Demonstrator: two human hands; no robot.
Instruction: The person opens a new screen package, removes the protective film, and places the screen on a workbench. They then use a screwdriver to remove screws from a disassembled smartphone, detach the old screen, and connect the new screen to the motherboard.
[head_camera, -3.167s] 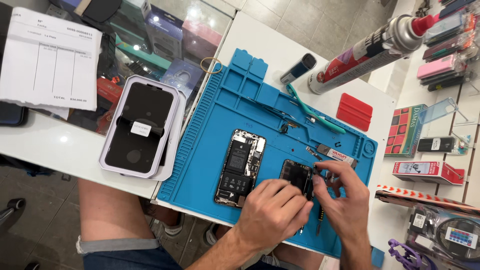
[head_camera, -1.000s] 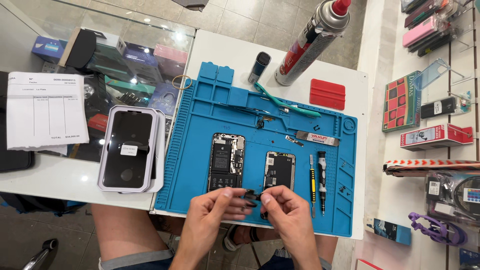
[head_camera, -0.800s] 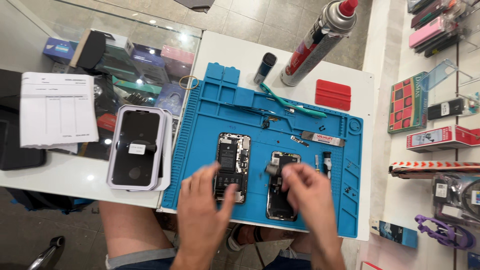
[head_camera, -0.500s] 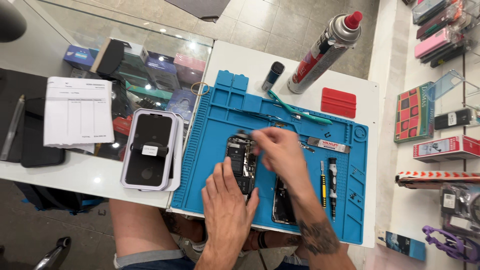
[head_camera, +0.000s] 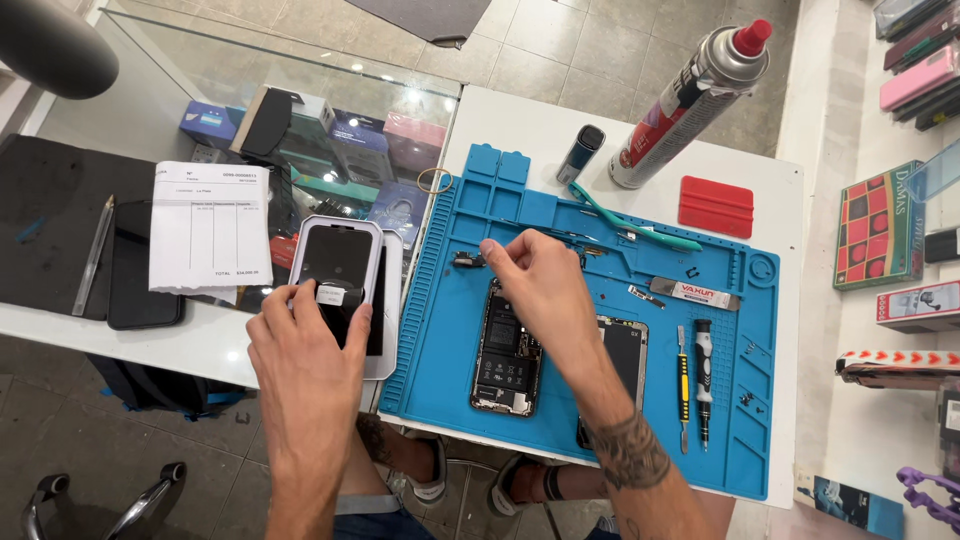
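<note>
Opened phone (head_camera: 508, 350) lies back-up on the blue mat (head_camera: 600, 420), just below the right hand (head_camera: 535, 290), its insides bare; the cover is already off. The right-hand fingers (head_camera: 492, 250) are pinched narrow on a small dark part (head_camera: 466, 261) over the mat's upper left. The left hand (head_camera: 305, 350) rests, fingers spread, on the boxed replacement screen (head_camera: 340, 270). That screen looks unfitted, and a second phone body (head_camera: 620, 360) waits beside the right wrist.
</note>
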